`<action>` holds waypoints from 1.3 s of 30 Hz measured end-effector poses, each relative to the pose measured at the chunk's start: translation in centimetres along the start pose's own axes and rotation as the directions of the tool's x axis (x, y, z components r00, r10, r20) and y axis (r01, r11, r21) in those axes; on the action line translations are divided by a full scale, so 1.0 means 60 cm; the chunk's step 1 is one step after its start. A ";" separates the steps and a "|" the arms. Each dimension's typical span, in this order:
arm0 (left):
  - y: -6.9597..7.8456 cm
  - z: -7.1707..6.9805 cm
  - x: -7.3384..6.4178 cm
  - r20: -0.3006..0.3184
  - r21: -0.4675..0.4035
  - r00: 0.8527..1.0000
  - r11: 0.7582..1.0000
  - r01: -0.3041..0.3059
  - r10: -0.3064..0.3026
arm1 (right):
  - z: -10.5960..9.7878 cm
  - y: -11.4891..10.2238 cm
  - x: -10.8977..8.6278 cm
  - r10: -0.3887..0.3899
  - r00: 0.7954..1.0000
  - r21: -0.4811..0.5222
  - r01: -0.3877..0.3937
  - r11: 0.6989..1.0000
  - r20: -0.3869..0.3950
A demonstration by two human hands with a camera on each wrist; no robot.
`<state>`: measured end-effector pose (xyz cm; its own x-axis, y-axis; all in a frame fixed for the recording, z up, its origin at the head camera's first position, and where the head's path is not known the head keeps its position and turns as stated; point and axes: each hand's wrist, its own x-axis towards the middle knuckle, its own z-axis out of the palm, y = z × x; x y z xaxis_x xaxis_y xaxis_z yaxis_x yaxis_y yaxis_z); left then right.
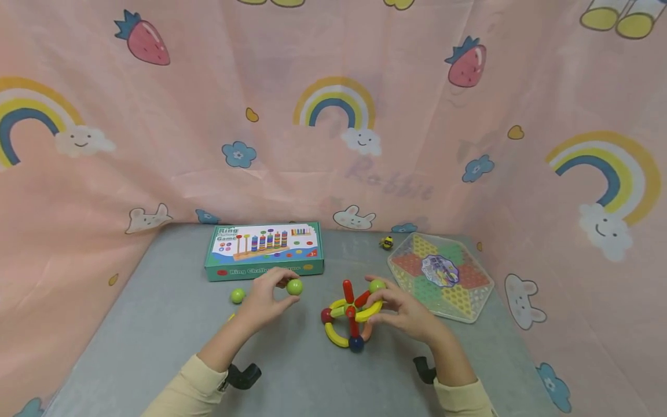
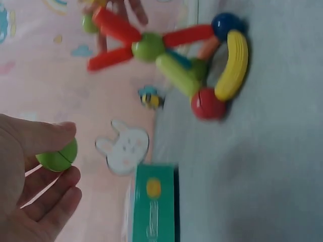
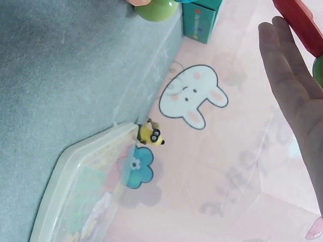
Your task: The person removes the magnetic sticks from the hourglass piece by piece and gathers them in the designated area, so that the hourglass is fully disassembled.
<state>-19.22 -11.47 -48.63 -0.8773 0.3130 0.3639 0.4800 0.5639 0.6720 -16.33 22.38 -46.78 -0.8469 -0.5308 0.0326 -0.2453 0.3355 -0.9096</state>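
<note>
My left hand (image 1: pixel 267 298) pinches a green ball (image 1: pixel 294 286) between thumb and fingers, above the table and left of the ball-and-stick toy. In the left wrist view, the same ball (image 2: pixel 59 155) shows a dark seam. My right hand (image 1: pixel 403 313) grips the right side of the toy (image 1: pixel 350 310), around a yellow curved stick (image 1: pixel 370 313) and a second green ball (image 1: pixel 377 285). Red straight sticks, a dark red ball (image 1: pixel 326 315) and a dark blue ball (image 1: pixel 356 343) belong to the toy. The right wrist view catches only part of it, a red stick (image 3: pixel 302 22).
A loose green ball (image 1: pixel 237 296) lies left of my left hand; a yellow piece beside it is mostly hidden by the wrist. Behind stand a green game box (image 1: pixel 264 251), a small bee figure (image 1: pixel 387 242) and a clear hexagonal board case (image 1: pixel 471 310). A pink printed cloth surrounds the table.
</note>
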 end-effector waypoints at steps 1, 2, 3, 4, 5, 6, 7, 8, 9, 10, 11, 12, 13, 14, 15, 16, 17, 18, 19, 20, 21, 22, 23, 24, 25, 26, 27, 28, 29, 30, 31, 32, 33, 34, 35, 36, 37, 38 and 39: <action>-0.009 -0.005 0.000 0.002 0.019 1.000 1.000 0.016 -0.016 | 0.000 0.000 0.000 -0.001 1.000 -0.001 0.001 1.000 0.000; -0.018 -0.011 -0.001 0.005 0.039 0.999 0.999 0.032 -0.032 | 0.000 0.000 0.000 -0.002 1.000 0.000 0.002 1.000 -0.001; -0.027 -0.016 -0.001 0.008 0.057 0.999 0.997 0.050 -0.050 | 0.000 0.000 0.001 -0.003 1.000 -0.001 0.003 1.000 -0.003; -0.038 -0.021 -0.002 0.011 0.080 0.998 0.995 0.066 -0.067 | 0.000 0.000 0.001 -0.001 1.000 0.000 0.001 1.000 -0.005; -0.050 -0.025 -0.002 0.015 0.104 0.997 0.991 0.080 -0.082 | 0.000 0.001 0.001 -0.001 1.000 0.002 0.001 1.000 -0.006; -0.061 -0.028 -0.004 0.021 0.128 0.995 0.988 0.091 -0.095 | 0.000 0.001 0.001 0.001 1.000 0.003 -0.001 1.000 -0.007; -0.074 -0.030 -0.005 0.026 0.147 0.994 0.984 0.105 -0.110 | 0.000 0.001 0.001 0.002 1.000 0.003 -0.002 1.000 -0.007; -0.085 -0.033 -0.008 0.031 0.160 0.992 0.980 0.119 -0.126 | 0.000 0.002 0.001 0.001 1.000 0.006 -0.001 1.000 -0.006; -0.097 -0.034 -0.010 0.036 0.173 0.989 0.976 0.134 -0.143 | 0.000 0.003 0.001 0.001 1.000 0.006 -0.001 1.000 -0.007; -0.109 -0.036 -0.013 0.039 0.189 0.987 0.972 0.143 -0.153 | 0.000 0.002 0.001 0.001 1.000 0.007 -0.001 1.000 -0.008; -0.119 -0.037 -0.015 0.043 0.197 0.986 0.969 0.152 -0.163 | 0.001 0.003 0.001 -0.001 1.000 0.008 0.001 1.000 -0.009; -0.129 -0.038 -0.017 0.047 0.203 0.983 0.965 0.164 -0.177 | 0.001 0.003 0.001 -0.002 1.000 0.008 0.002 1.000 -0.009; -0.138 -0.039 -0.020 0.052 0.202 0.980 0.963 0.179 -0.193 | 0.001 0.003 0.001 -0.002 1.000 0.006 0.002 1.000 -0.010; -0.147 -0.040 -0.023 0.059 0.203 0.976 0.960 0.192 -0.208 | 0.001 0.003 0.001 0.001 1.000 0.006 -0.001 1.000 -0.011; -0.154 -0.040 -0.025 0.069 0.206 0.973 0.957 0.202 -0.221 | 0.001 0.003 0.001 0.002 1.000 0.001 -0.002 1.000 -0.012; -0.159 -0.040 -0.028 0.080 0.208 0.970 0.955 0.211 -0.231 | 0.001 0.003 0.001 0.004 1.000 0.003 -0.004 1.000 -0.012; -0.165 -0.040 -0.030 0.091 0.207 0.966 0.953 0.220 -0.243 | 0.001 0.003 0.001 0.006 1.000 0.004 -0.006 1.000 -0.012; -0.170 -0.039 -0.032 0.100 0.210 0.962 0.950 0.230 -0.255 | 0.001 0.003 0.001 0.010 1.000 0.005 -0.010 1.000 -0.012; -0.174 -0.039 -0.034 0.109 0.212 0.958 0.948 0.237 -0.264 | 0.001 0.004 0.001 0.012 1.000 0.006 -0.012 1.000 -0.013; -0.178 -0.038 -0.035 0.115 0.216 0.956 0.946 0.242 -0.271 | 0.001 0.004 0.001 0.013 1.000 0.009 -0.013 1.000 -0.014; -0.181 -0.038 -0.036 0.120 0.222 0.954 0.944 0.243 -0.274 | 0.001 0.004 0.001 0.012 1.000 0.013 -0.012 1.000 -0.014; -0.183 -0.038 -0.036 0.125 0.226 0.952 0.942 0.246 -0.279 | 0.001 0.004 0.001 0.011 1.000 0.015 -0.011 1.000 -0.014; -0.185 -0.038 -0.037 0.128 0.232 0.951 0.941 0.246 -0.281 | 0.001 0.005 0.001 0.007 1.000 0.012 -0.007 1.000 -0.016; -0.187 -0.038 -0.037 0.130 0.237 0.951 0.940 0.245 -0.281 | 0.001 0.005 0.001 0.006 1.000 0.008 -0.006 1.000 -0.017; -0.187 -0.038 -0.038 0.133 0.244 0.951 0.939 0.242 -0.279 | 0.001 0.005 0.001 0.005 1.000 0.008 -0.004 1.000 -0.016; -0.188 -0.038 -0.039 0.136 0.254 0.951 0.938 0.237 -0.277 | 0.001 0.005 0.001 0.002 1.000 0.008 -0.002 1.000 -0.015; -0.188 -0.038 -0.039 0.141 0.260 0.951 0.937 0.234 -0.276 | 0.001 0.005 0.000 0.000 1.000 0.008 0.000 1.000 -0.015; -0.188 -0.038 -0.039 0.146 0.263 0.950 0.936 0.232 -0.277 | 0.000 0.005 0.000 -0.002 1.000 0.002 0.002 1.000 -0.017; -0.188 -0.038 -0.040 0.150 0.269 0.950 0.936 0.228 -0.275 | 0.000 0.005 0.000 -0.004 1.000 0.000 0.004 1.000 -0.017; -0.188 -0.038 -0.040 0.153 0.273 0.949 0.935 0.226 -0.274 | 0.000 0.006 0.000 -0.002 1.000 -0.001 0.002 1.000 -0.017; -0.187 -0.039 -0.040 0.154 0.279 0.950 0.934 0.223 -0.273 | 0.000 0.006 0.001 -0.003 1.000 -0.002 0.003 1.000 -0.018; -0.187 -0.038 -0.041 0.157 0.288 0.951 0.933 0.215 -0.268 | 0.000 0.006 0.001 -0.004 1.000 -0.007 0.004 1.000 -0.020; -0.185 -0.037 -0.041 0.154 0.298 0.953 0.932 0.207 -0.261 | 0.000 0.006 0.001 -0.002 1.000 -0.011 0.002 1.000 -0.022; -0.181 -0.037 -0.040 0.147 0.312 0.957 0.930 0.194 -0.249 | 0.000 0.006 0.001 -0.002 1.000 -0.017 0.002 1.000 -0.026; -0.175 -0.036 -0.039 0.137 0.324 0.962 0.929 0.181 -0.235 | 0.000 0.006 0.001 -0.001 1.000 -0.020 0.001 1.000 -0.027; -0.165 -0.036 -0.037 0.124 0.333 0.968 0.928 0.166 -0.217 | 0.001 0.006 0.001 0.001 1.000 -0.022 -0.001 1.000 -0.029; -0.154 -0.035 -0.035 0.106 0.337 0.976 0.930 0.146 -0.192 | 0.001 0.006 0.001 -0.002 1.000 -0.022 0.001 1.000 -0.030; -0.140 -0.033 -0.032 0.088 0.334 0.983 0.935 0.123 -0.161 | 0.001 0.006 0.002 0.000 1.000 -0.024 -0.001 1.000 -0.031; -0.124 -0.030 -0.028 0.070 0.316 0.989 0.943 0.103 -0.131 | 0.001 0.005 0.002 -0.002 1.000 -0.021 0.001 1.000 -0.030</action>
<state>-21.33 -17.55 -53.06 -0.9301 0.2893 0.2265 0.3643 0.8057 0.4670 -16.50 22.40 -47.09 -0.8601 -0.5081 0.0465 -0.2561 0.3511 -0.9006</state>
